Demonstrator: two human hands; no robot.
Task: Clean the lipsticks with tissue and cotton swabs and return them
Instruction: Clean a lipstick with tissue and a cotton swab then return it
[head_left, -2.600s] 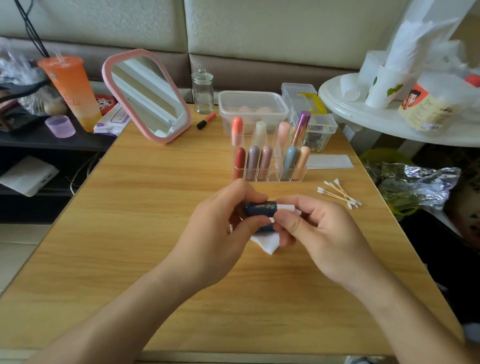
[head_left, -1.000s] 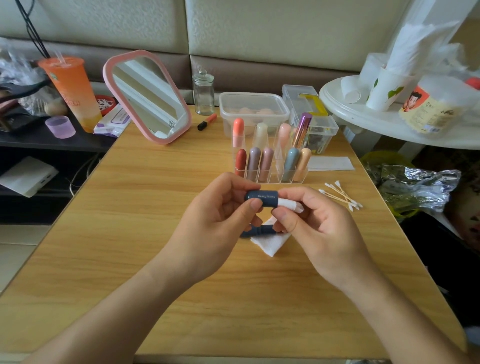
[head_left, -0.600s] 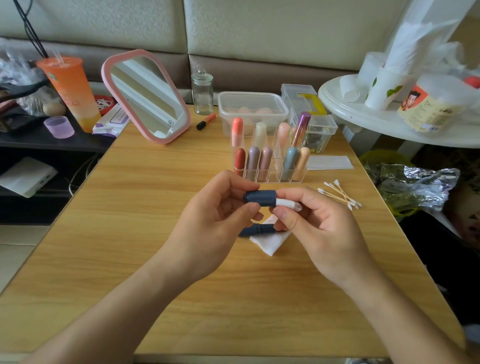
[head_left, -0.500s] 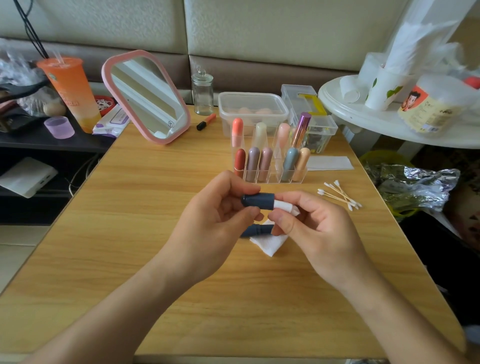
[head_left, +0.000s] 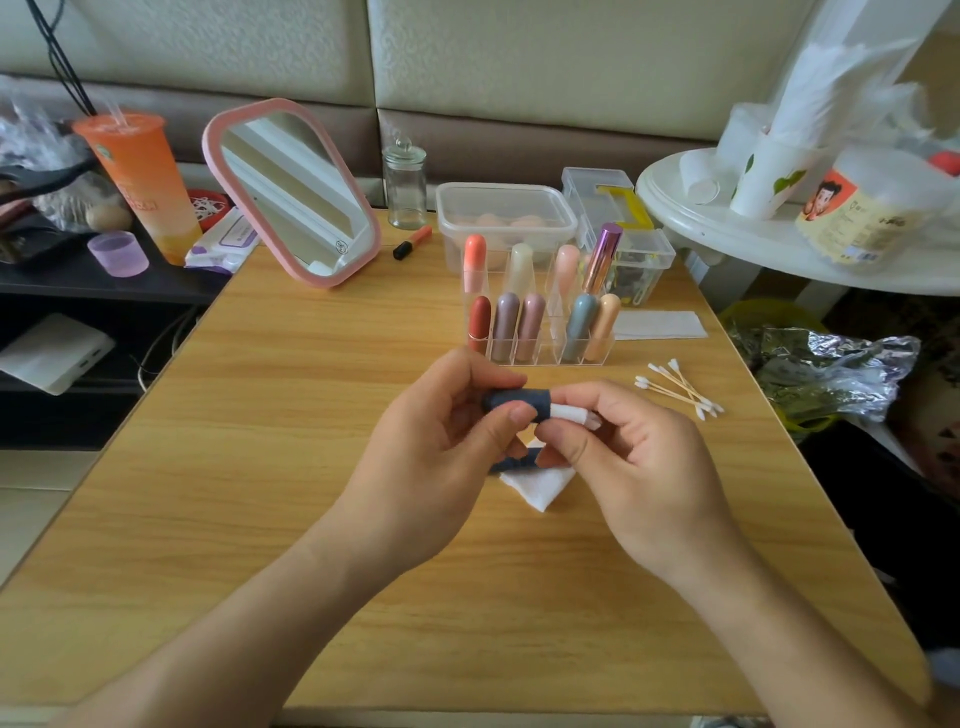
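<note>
1. Gripping lipstick (head_left: 517, 400) by its navy barrel with left hand (head_left: 436, 462), above mid-surface (head_left: 260, 467).
2. Pinching its white end with right hand (head_left: 639, 467).
3. Probably light, stiff, slick; best taken by the barrel, never the soft tip.
4. Lying just below: cap (head_left: 511, 462), tissue (head_left: 543, 488).

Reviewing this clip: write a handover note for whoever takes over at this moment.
Left hand grips the navy lipstick; right hand pinches its white inner end.
Its cap lies on the tissue on the table.
Cotton swabs lie to the right. The organizer holds the other lipsticks, and one front slot appears free.
Done: cap off.
Left: finish cleaning, recap, return it to the organizer.
</note>
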